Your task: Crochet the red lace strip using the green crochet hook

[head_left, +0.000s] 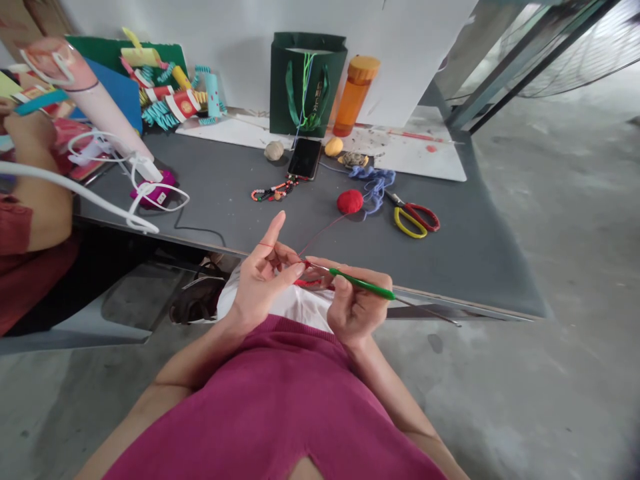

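Your right hand (pixel 357 305), fingers curled, pinches a slim green-handled crochet hook (pixel 361 284) with a metal tip. Your left hand (pixel 265 283), half open with its forefinger raised, holds thin red yarn (pixel 320 239). The yarn runs to a round, fuzzy red yarn ball (pixel 349 201), farther off on the grey table (pixel 440 267), just left of yellow-and-red-handled scissors (pixel 415 217).

A strip of gray counter (pixel 450 260) runs ahead of the left hand (pixel 265 283) and right hand (pixel 356 303); a red yarn ball (pixel 349 201) sits first in their path, with scissors (pixel 413 220) to its right; a phone (pixel 305 158) and bead string (pixel 274 190) stand beyond; a white cable (pixel 107 200) and a co-worker's arm (pixel 37 193) bar the left side.
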The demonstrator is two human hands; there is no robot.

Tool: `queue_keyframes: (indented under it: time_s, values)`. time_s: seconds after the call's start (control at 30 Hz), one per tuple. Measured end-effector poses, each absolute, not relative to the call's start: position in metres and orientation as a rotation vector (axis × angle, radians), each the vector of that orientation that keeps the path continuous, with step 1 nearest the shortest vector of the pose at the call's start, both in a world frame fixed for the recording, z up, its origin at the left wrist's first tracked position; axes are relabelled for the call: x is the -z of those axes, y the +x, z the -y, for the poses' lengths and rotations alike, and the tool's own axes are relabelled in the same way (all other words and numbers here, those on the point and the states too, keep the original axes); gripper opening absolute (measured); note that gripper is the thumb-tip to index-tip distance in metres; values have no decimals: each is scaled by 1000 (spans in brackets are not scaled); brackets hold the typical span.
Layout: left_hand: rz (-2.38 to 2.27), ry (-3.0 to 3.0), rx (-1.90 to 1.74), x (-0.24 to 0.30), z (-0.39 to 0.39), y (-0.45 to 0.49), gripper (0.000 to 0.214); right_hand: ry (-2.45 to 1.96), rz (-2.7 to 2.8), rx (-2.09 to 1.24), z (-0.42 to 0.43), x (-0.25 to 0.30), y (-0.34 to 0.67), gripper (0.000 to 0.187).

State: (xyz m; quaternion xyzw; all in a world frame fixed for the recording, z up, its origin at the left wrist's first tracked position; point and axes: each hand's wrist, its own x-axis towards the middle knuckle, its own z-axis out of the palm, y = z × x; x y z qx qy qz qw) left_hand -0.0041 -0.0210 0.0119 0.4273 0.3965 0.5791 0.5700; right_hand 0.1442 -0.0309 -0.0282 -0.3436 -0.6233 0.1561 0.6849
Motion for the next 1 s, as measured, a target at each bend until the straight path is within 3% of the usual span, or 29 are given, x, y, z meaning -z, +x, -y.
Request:
queue_keyframes:
  time_s: [0.3,0.47,0.73,1.0]
  values:
    - [-839,1011,-1274,-5,16,-11,72,-827,1272,-396,33,10,141,9]
    - [-729,929,-1169,-4,13,-14,60,-833,1198,-666,30,15,141,7]
    - [-672,812,-1082,-7,10,-15,55,-872,1051,-970,21,18,146,25]
    - [-622,684,-1031,-8,9,-11,51,-837,1044,-1124,14,25,149,24]
